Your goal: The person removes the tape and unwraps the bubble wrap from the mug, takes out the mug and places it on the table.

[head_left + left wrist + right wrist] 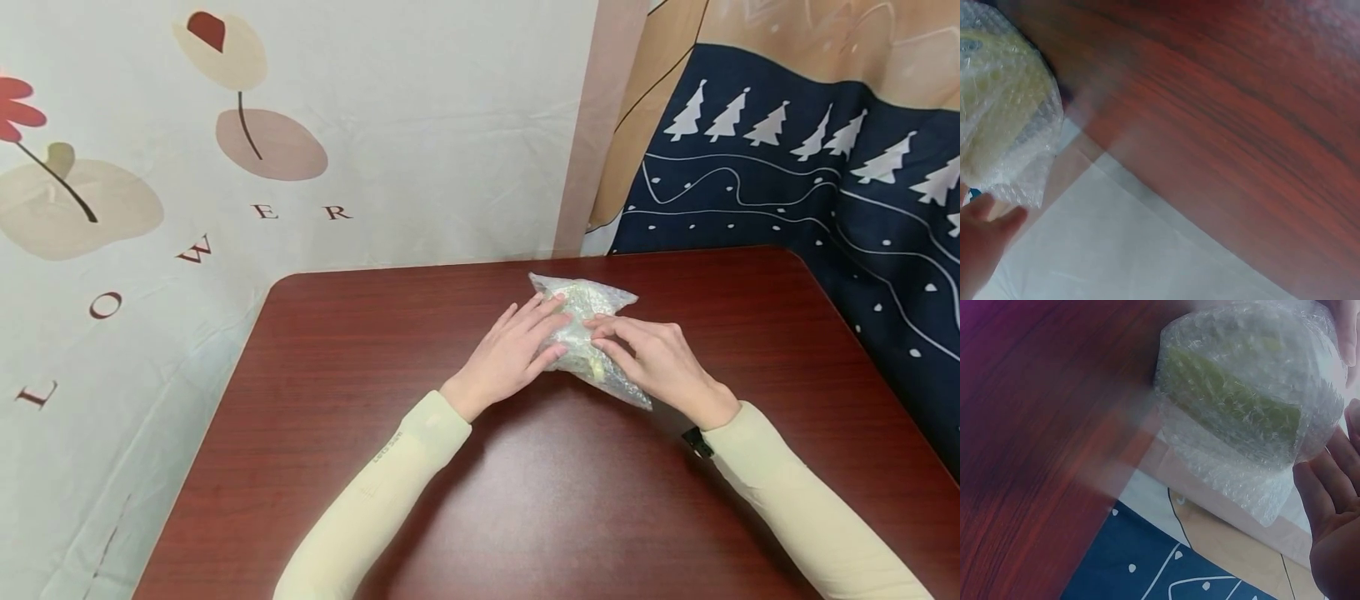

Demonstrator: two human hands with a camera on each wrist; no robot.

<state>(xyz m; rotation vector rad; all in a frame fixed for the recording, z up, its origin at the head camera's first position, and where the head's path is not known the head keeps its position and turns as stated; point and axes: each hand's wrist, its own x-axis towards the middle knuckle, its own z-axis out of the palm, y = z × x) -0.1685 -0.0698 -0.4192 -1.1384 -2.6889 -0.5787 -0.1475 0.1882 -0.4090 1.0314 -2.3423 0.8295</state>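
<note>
A bubble-wrapped package (588, 293) lies near the far edge of the table, with yellow-green showing through the clear wrap. What is inside cannot be made out. My left hand (517, 346) rests on its left side, fingers stretched out across the wrap. From the right, my right hand (660, 360) bends its thumb and fingertips together at the middle of the package, pinching the bubble wrap there. The right wrist view shows the rounded package (1235, 400) close up, with green beneath the bubbles. Part of the wrapped package (1004, 106) also appears in the left wrist view.
The dark red wooden table (337, 358) has rounded far corners. Behind it hangs a pale cloth (450, 150) with flower prints and letters. A navy cloth (750, 187) with white trees borders the right side.
</note>
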